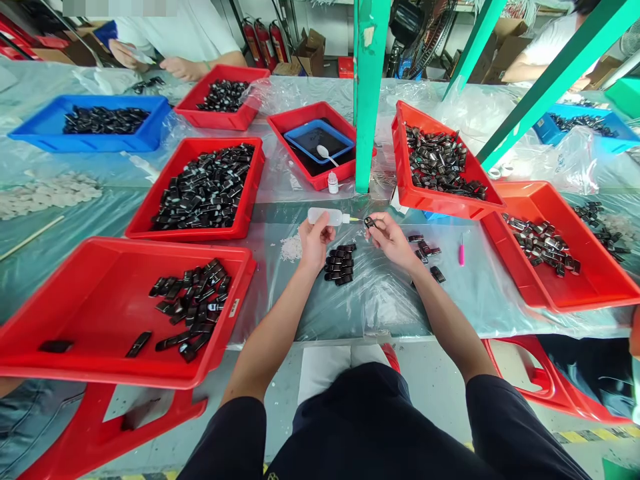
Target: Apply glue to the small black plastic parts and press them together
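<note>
1. Over the table [390,303], the left hand [313,245] has its fingers around a squeeze bottle [336,217]; the right hand [395,241] pinches a black piece [369,223] in its fingers near the thin tip.
2. The step seems to be aligning tip and piece; the next move calls for steady aim.
3. At near left, a red tray [100,293] holds loose black pieces; beyond, another [195,235] is heaped.
</note>
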Demonstrator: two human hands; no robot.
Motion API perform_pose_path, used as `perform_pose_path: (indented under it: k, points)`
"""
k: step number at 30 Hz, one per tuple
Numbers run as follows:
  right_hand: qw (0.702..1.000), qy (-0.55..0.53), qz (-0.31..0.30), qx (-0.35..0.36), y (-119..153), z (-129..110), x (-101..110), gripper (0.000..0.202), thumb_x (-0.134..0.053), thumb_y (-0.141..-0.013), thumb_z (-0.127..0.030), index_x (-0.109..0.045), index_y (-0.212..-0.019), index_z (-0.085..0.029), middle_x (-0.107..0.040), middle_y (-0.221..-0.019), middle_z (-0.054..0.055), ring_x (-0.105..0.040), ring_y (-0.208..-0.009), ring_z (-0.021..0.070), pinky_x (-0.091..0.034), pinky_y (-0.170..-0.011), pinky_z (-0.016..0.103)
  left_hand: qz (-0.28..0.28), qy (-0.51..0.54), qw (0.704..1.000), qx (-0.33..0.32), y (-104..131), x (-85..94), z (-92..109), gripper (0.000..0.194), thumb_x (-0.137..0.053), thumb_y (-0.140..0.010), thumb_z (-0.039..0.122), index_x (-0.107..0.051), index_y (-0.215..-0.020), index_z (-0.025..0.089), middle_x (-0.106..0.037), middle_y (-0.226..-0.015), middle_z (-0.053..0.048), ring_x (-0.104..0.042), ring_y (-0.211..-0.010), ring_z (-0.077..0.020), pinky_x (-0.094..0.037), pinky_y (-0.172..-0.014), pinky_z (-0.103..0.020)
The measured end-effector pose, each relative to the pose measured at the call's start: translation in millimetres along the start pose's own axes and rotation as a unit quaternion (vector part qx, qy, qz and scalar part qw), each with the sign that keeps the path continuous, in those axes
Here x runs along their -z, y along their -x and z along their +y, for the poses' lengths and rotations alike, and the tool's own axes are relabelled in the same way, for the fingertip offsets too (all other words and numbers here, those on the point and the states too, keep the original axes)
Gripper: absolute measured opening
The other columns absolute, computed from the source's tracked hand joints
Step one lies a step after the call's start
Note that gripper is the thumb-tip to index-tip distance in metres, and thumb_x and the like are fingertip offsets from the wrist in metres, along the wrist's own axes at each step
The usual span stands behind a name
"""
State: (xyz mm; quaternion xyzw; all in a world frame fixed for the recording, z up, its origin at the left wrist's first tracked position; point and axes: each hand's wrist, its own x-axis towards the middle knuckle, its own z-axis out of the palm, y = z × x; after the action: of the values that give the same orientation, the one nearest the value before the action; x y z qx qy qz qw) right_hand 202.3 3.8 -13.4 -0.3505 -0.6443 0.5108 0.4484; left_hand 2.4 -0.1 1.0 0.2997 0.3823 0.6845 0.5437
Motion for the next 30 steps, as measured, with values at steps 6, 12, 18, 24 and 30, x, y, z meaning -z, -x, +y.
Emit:
perform_pose_path:
  k: [6, 12, 18, 24, 30]
  points:
    - [1.0, -0.026, -0.012, 0.01, 0.2, -6.5, -1.3, 0.049, -0.062, -0.094, -0.068, -0.051, -0.112, -0.024, -0.059, -0.081, -0.003, -0.043, -0.057, 0.0083, -0.037, -0.054, 0.025, -0.002, -0.009, 1.0, -0.006, -0.5, 1.7, -1.8, 0.037, -0.085, -0.07, 0.045, -0.061, -0.071, 0.017, -0.052, -0.055, 0.005, -0.047, -0.046, -0.0065, -0.034, -0.046, -0.021]
    - [1.0, -0.025, -0.011, 0.016, 0.1, -7.8, -0.4, 0.048, -0.061, -0.095, -0.066, -0.054, -0.112, -0.023, -0.059, -0.082, -0.003, -0.044, -0.056, 0.0077, -0.036, -0.052, 0.025, 0.0, -0.018, 1.0, -0.003, 0.1, 1.9, -0.1, 0.034, -0.084, -0.072, 0.043, -0.062, -0.074, 0.017, -0.052, -0.056, 0.005, -0.048, -0.046, -0.0069, -0.036, -0.047, -0.022]
    - [0.999, -0.034, 0.003, 0.009, 0.0, -4.4, 1.2, 0.047, -0.063, -0.094, -0.066, -0.055, -0.111, -0.023, -0.058, -0.083, -0.002, -0.046, -0.058, 0.0092, -0.036, -0.051, 0.025, -0.001, -0.024, 1.0, -0.001, 0.0, 2.2, -0.8, 0.035, -0.086, -0.07, 0.044, -0.064, -0.076, 0.017, -0.052, -0.056, 0.005, -0.047, -0.047, -0.0069, -0.035, -0.046, -0.022]
    - [1.0, -0.027, 0.001, 0.006, 0.2, -3.6, 1.4, 0.046, -0.063, -0.094, -0.065, -0.056, -0.111, -0.023, -0.058, -0.083, -0.001, -0.046, -0.058, 0.0096, -0.035, -0.05, 0.025, -0.009, -0.029, 1.0, -0.009, 0.3, 2.3, -1.7, 0.036, -0.087, -0.07, 0.046, -0.066, -0.074, 0.017, -0.053, -0.057, 0.004, -0.047, -0.048, -0.007, -0.034, -0.047, -0.023]
    - [1.0, -0.017, 0.005, 0.0, 1.2, -8.1, 2.2, 0.048, -0.063, -0.093, -0.066, -0.058, -0.113, -0.022, -0.058, -0.083, -0.001, -0.047, -0.059, 0.0097, -0.035, -0.05, 0.025, -0.018, -0.055, 0.998, -0.017, 0.3, 2.1, -1.5, 0.038, -0.086, -0.069, 0.05, -0.066, -0.075, 0.017, -0.052, -0.056, 0.004, -0.045, -0.048, -0.0068, -0.034, -0.047, -0.023]
